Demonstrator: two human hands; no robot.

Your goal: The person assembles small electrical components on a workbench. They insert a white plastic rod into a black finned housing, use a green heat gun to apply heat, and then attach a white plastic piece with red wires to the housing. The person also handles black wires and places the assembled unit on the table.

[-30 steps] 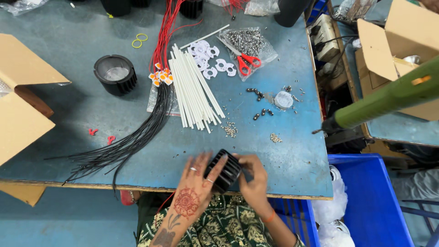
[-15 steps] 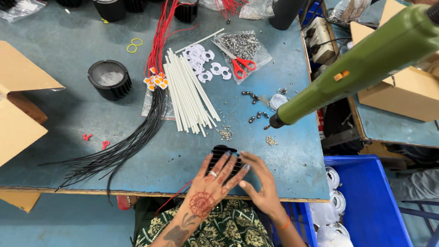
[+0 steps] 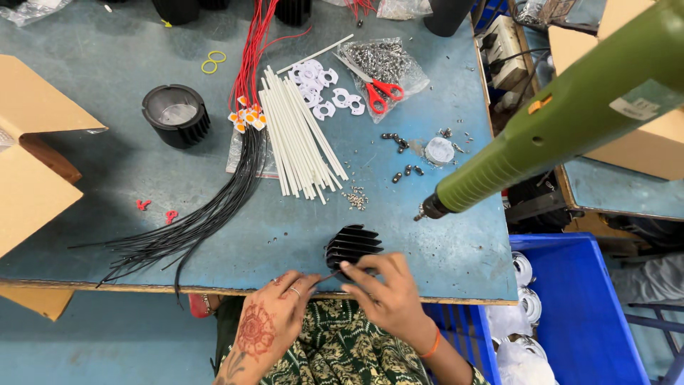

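Note:
A black finned heat sink [image 3: 353, 244] lies near the table's front edge. My right hand [image 3: 388, 294] grips its near side, fingers curled against the fins. My left hand [image 3: 274, 317], with a henna pattern and a ring, pinches a thin black wire [image 3: 329, 276] that runs toward the heat sink and my right fingers. The two hands are close together, just over the table's front edge [image 3: 142, 285].
A green power screwdriver [image 3: 556, 121] hangs over the right side, tip near loose screws [image 3: 356, 198]. Behind lie white tubes [image 3: 303, 139], a black wire bundle [image 3: 192, 221], red wires [image 3: 253, 43], red scissors [image 3: 381, 89], another heat sink [image 3: 174, 114]. Cardboard box [image 3: 28, 178] left, blue bin [image 3: 570, 299] right.
Both hands have drawn back toward the table edge, uncovering the heat sink they were over. The green screwdriver has swung further into view over the table's right side.

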